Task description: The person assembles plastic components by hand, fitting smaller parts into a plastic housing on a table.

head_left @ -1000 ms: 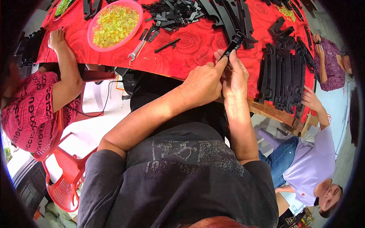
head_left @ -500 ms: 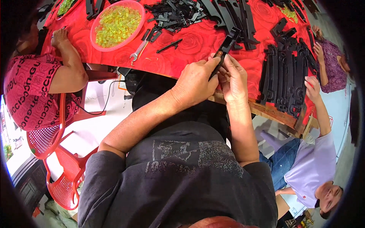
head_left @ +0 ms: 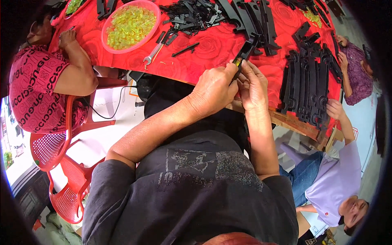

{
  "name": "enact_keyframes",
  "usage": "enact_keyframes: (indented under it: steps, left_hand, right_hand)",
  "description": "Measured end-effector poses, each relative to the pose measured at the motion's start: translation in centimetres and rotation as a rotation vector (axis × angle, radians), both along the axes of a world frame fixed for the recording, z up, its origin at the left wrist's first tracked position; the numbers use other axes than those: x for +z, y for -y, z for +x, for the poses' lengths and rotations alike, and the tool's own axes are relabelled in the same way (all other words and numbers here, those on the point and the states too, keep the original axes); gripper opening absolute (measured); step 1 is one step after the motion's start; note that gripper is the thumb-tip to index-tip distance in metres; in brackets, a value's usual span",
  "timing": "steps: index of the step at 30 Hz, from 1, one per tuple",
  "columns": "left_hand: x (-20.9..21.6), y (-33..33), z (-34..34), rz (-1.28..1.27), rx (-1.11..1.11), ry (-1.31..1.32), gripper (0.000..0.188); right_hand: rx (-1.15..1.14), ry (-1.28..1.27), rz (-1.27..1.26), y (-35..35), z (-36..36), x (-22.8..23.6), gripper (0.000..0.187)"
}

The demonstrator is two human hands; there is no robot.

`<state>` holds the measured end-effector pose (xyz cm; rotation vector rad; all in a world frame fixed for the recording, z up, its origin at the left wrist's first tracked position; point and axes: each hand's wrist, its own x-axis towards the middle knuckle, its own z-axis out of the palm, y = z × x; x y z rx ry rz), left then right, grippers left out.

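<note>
Gripped by my left hand and right hand at near edge of table: black part, yellow piece showing, seemingly unfinished; bowl of more remaining.

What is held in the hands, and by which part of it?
The left hand and right hand both hold a long black part by its near end.

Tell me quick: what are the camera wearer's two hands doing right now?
Left hand: closed, holding a long black part.
Right hand: closed, also holding that black part.

black part, partly hidden behind left hand
</note>
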<state>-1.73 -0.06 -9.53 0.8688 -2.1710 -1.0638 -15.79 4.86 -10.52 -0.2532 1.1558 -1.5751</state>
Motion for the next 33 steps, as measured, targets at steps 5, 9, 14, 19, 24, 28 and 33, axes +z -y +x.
enact_keyframes:
  steps: [5, 9, 14, 19, 24, 28, 33]
  left_hand:
    - [1.3, 0.2, 0.2, -0.048, -0.039, 0.095, 0.029]
    - [1.4, 2.5, 0.9, -0.238, 0.069, -0.009, 0.029]
    - [-1.0, 11.2, 3.6, -0.446, 0.352, 0.113, 0.017]
    - [-1.8, 13.6, 4.6, -0.457, 0.388, 0.294, 0.021]
    - [-1.5, 13.5, 4.3, -0.434, 0.357, 0.321, 0.020]
    - [-2.1, 13.8, 4.4, -0.438, 0.346, 0.308, 0.015]
    - [-1.8, 13.3, 4.5, -0.455, 0.353, 0.285, 0.010]
  right_hand:
    - [0.033, 0.040, -0.055, -0.3, -1.2, -1.2, 0.019]
    - [0.053, 0.014, -0.077, -0.4, -1.3, -1.4, 0.020]
    - [0.000, -0.072, -0.049, -0.3, -0.1, -0.7, 0.026]
    - [-0.030, -0.035, -0.050, -0.2, 0.1, -0.6, 0.026]
    - [-0.046, -0.022, -0.055, -0.2, 0.0, -0.7, 0.025]
    - [-0.028, -0.051, -0.056, -0.3, -0.1, -1.0, 0.026]
    - [-0.032, -0.046, -0.042, -0.4, 0.0, -0.9, 0.028]
